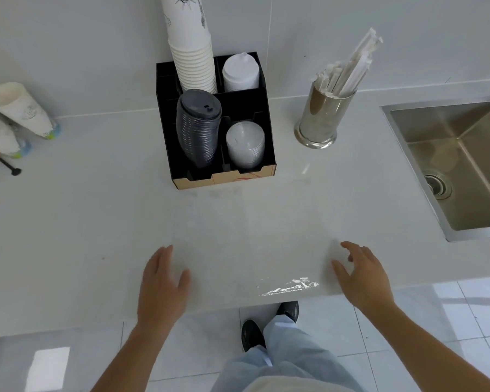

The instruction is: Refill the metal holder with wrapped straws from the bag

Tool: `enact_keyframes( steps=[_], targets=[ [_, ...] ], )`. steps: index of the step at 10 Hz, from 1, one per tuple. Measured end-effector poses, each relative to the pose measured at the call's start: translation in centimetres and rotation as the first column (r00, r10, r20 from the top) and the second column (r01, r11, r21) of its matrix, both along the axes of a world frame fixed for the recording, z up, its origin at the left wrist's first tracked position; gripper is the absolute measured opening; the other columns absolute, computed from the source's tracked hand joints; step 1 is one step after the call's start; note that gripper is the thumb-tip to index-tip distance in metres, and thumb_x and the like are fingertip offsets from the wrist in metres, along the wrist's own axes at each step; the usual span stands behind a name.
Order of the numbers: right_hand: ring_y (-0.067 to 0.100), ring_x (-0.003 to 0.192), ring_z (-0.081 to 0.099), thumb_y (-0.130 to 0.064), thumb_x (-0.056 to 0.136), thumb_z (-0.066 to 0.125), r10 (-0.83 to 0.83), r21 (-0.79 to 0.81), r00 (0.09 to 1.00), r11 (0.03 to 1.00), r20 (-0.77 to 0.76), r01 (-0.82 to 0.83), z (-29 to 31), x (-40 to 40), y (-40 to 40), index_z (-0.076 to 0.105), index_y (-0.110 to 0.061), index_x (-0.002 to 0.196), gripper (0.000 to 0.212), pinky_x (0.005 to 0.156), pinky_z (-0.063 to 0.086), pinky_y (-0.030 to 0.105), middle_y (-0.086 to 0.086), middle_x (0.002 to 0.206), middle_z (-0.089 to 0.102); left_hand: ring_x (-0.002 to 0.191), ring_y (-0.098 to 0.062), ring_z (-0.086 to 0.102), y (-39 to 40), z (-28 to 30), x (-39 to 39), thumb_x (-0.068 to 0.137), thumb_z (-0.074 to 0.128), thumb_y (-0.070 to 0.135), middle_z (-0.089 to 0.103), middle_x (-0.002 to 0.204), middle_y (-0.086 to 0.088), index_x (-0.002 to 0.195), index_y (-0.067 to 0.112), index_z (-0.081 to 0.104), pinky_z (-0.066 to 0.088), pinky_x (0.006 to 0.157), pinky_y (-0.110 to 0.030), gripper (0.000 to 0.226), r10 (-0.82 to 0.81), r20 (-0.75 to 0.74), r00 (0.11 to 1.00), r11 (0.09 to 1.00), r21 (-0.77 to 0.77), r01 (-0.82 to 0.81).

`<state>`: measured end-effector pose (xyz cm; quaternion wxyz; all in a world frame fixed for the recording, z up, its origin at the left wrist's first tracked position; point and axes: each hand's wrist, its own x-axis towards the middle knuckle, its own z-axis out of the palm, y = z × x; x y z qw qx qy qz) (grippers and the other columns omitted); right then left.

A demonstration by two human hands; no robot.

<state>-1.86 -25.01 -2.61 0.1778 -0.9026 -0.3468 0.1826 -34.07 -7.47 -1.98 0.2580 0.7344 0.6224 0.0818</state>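
Looking across from the left: a couple of white paper cup stacks are lying on their sides at the far left of the pale stone countertop, then there's the black cardboard organiser with cups and lids in it.

Nearer the front edge, the left hand is open, fingers loosely together, palm down and holding nothing. I can't tell if it's touching the counter.

Between the hands lies what looks like a flat clear plastic bag, almost invisible apart from a shiny crinkled strip near the counter edge. I honestly can't make out any straws in it.

The right hand is open too, fingers curled a bit, empty, right by the bag's right edge.

Further back on the right stands the shiny round metal holder, upright, with paper-wrapped straws leaning out of it, some poking up much higher than others. The steel sink is just past it.

My guess is it's the grab-the-bag step. I'd pinch both side edges and lift evenly so the thin plastic doesn't fold, find the open end first, and keep well clear of the sink.
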Motion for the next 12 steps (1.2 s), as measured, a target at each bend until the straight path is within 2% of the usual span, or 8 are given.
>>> enact_keyframes(
  steps=[1,2,4,5,7,9,11,12],
  targets=[
    [0.038,0.118,0.055,-0.022,0.088,0.06,0.298,0.013,0.946,0.953,0.126,-0.302,-1.5,-0.5,-0.4,0.055,-0.007,0.132,0.047,0.096,0.047,0.046,0.016,0.133,0.057,0.148,-0.02,0.018,-0.9,-0.9,1.8,0.097,0.042,0.034,0.021,0.16,-0.004,0.149,0.014,0.032,0.016,0.116,-0.029,0.056,-0.36,-0.045,0.932,0.933,-0.013,0.36],
    [0.035,0.131,0.048,-0.037,0.094,0.037,0.482,-0.08,0.868,0.876,0.12,-0.475,-2.3,-1.1,0.3,0.049,-0.008,0.139,0.055,0.107,0.038,0.047,0.016,0.145,0.048,0.15,-0.014,0.002,-1.2,-1.8,3.5,0.084,0.004,0.055,-0.001,0.161,0.006,0.154,0.021,0.015,-0.002,0.115,-0.021,0.078,-0.573,-0.144,0.807,0.82,-0.103,0.564],
    [0.034,0.129,0.051,-0.052,0.099,0.01,0.55,-0.186,0.832,0.828,0.079,-0.529,-2.5,-2.3,1.2,0.053,-0.009,0.135,0.071,0.107,0.033,0.044,0.015,0.144,0.05,0.149,-0.012,0.004,0.5,-3.0,2.0,0.082,0.005,0.06,0.0,0.161,0.009,0.154,0.022,0.014,0.0,0.116,-0.022,0.081,-0.597,-0.18,0.782,0.802,-0.137,0.581],
    [0.032,0.133,0.047,-0.055,0.098,0.01,0.541,-0.19,0.84,0.83,0.047,-0.524,-2.1,-2.5,1.2,0.051,-0.01,0.138,0.073,0.109,0.031,0.042,0.013,0.147,0.047,0.149,-0.009,0.001,1.1,-2.9,1.4,0.08,0.001,0.061,-0.006,0.16,0.012,0.154,0.024,0.008,0.001,0.118,-0.023,0.083,-0.596,-0.194,0.779,0.803,-0.15,0.577],
    [0.031,0.138,0.04,-0.049,0.091,0.031,0.494,-0.164,0.869,0.859,0.02,-0.485,-2.2,-1.9,0.8,0.048,-0.008,0.141,0.067,0.112,0.029,0.04,0.01,0.15,0.042,0.148,-0.008,0.006,1.7,-2.8,0.8,0.08,0.007,0.061,0.005,0.162,0.008,0.153,0.022,0.016,0.001,0.117,-0.021,0.083,-0.587,-0.156,0.794,0.808,-0.163,0.566],
    [0.015,0.147,0.02,-0.034,0.099,0.046,0.424,-0.156,0.903,0.889,-0.076,-0.431,-0.3,-1.8,1.5,0.029,-0.02,0.151,0.057,0.114,0.019,0.023,-0.004,0.16,0.023,0.147,-0.006,0.012,2.2,-2.0,1.5,0.098,0.04,0.042,0.011,0.162,0.011,0.152,0.023,0.023,0.009,0.115,-0.019,0.059,-0.548,-0.141,0.824,0.834,-0.161,0.527],
    [0.015,0.13,0.049,-0.035,0.095,0.054,0.199,-0.117,0.963,0.968,-0.183,-0.222,1.5,-1.6,3.4,0.048,-0.025,0.141,0.047,0.105,0.035,0.024,-0.006,0.142,0.052,0.141,-0.012,0.032,3.3,-0.3,2.9,0.097,0.047,0.038,0.033,0.156,0.007,0.147,0.023,0.036,0.026,0.114,-0.026,0.054,-0.501,-0.099,0.86,0.856,-0.208,0.474],
    [0.013,0.115,0.059,-0.035,0.093,0.059,0.061,0.003,0.947,0.998,-0.315,-0.064,2.8,-0.7,5.3,0.059,-0.025,0.13,0.038,0.094,0.041,0.021,0.002,0.125,0.065,0.141,-0.013,0.033,3.8,1.2,4.2,0.097,0.048,0.036,0.034,0.155,0.006,0.146,0.023,0.037,0.024,0.114,-0.025,0.052,-0.484,-0.061,0.873,0.87,-0.142,0.472]
  ],
)
